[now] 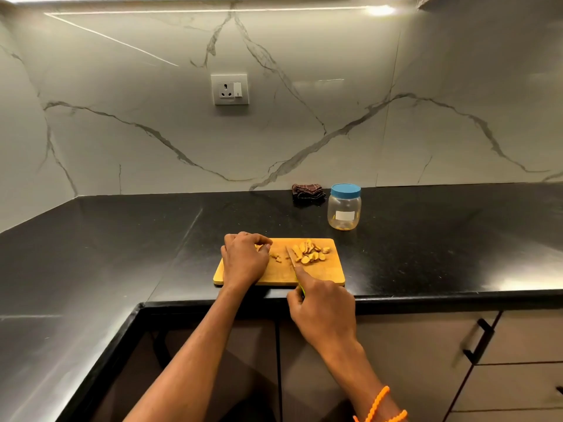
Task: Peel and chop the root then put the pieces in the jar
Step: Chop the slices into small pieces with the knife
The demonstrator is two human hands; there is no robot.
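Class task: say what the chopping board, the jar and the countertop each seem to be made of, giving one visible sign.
Chopping board: likely wood or bamboo, matt honey colour.
Jar: clear, probably plastic, see-through wall; blue lid opaque, likely plastic.
Countertop: polished black stone, seemingly granite, speckled and reflecting light.

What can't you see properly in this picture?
- Knife handle: head view, mostly wrapped by the right hand.
- What the left hand pinches: covered by its curled fingers.
- Jar contents: something yellowish at the bottom, too small to tell.
- Jar label: blurred.
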